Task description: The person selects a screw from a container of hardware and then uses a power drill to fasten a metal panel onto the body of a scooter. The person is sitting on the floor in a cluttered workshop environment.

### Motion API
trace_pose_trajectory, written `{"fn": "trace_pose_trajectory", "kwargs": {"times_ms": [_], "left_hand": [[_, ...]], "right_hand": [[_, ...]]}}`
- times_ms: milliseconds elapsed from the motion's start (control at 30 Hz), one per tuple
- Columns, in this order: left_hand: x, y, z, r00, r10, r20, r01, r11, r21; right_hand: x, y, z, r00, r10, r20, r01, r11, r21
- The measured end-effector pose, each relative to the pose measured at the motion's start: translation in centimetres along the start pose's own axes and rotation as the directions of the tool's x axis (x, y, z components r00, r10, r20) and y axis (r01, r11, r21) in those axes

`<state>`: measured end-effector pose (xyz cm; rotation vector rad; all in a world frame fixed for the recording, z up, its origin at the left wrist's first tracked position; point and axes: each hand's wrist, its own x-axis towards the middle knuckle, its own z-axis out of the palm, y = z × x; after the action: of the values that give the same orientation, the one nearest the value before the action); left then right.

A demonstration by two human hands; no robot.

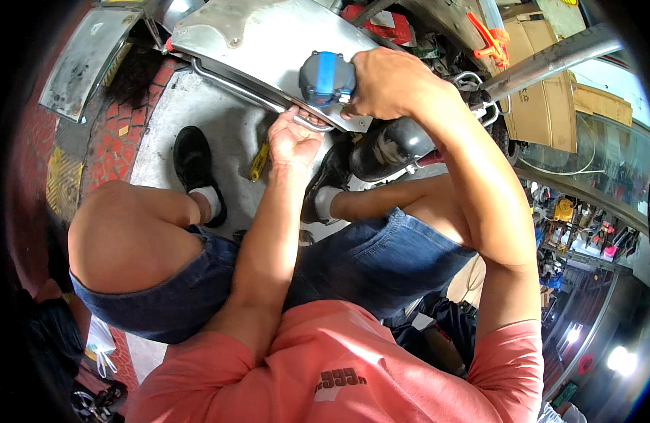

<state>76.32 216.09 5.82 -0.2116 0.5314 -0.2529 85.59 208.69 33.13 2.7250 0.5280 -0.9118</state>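
Grey concrete floor edged with red brick paving lies under a seated person, with a cluttered workshop shelf of tools off to the right.

One large sheet-metal panel, bare and silvery, is tilted across the top of the view, and one bent metal rod runs along its lower edge. One long steel tube crosses the upper right. One dark rounded tank-like body sits just below the panel's lower corner.

The right hand is closed around one blue and grey power tool, pressed against the panel's lower edge. The left hand is curled up under that same edge, fingers hooked on the rod, steadying it just beside the tool.

Judging from this, the step in hand looks like working the panel's rim with the tool while the other hand braces it. A next move would call for keeping the tool square to the metal and the bracing fingers out of its path.

Two black shoes are planted on the floor, and one small yellow tool lies between them
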Motion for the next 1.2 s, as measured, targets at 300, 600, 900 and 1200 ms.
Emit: {"fn": "trace_pose_trajectory", "kwargs": {"times_ms": [300, 600, 900, 1200], "left_hand": [[-0.6, 0.3, 1.1, 0.999, -0.001, 0.034, -0.001, 0.999, 0.051], [-1.1, 2.6, 2.3, 0.932, 0.183, -0.313, -0.205, 0.978, -0.038], [-4.4, 2.0, 1.3, 0.724, 0.627, 0.288, -0.303, -0.086, 0.949], [-7.6, -0.5, 6.8, 0.828, 0.431, 0.359, -0.166, -0.423, 0.891]], "right_hand": [[1.7, -0.9, -1.5, 0.997, -0.048, 0.06, 0.053, 0.996, -0.071], [1.6, 7.1, 6.0, 0.972, -0.068, 0.224, -0.127, 0.65, 0.749], [-0.8, 4.9, 7.0, 0.993, -0.048, 0.11, -0.074, 0.473, 0.878], [-1.6, 4.8, 7.5, 1.0, -0.012, 0.026, -0.016, 0.509, 0.86]]}}
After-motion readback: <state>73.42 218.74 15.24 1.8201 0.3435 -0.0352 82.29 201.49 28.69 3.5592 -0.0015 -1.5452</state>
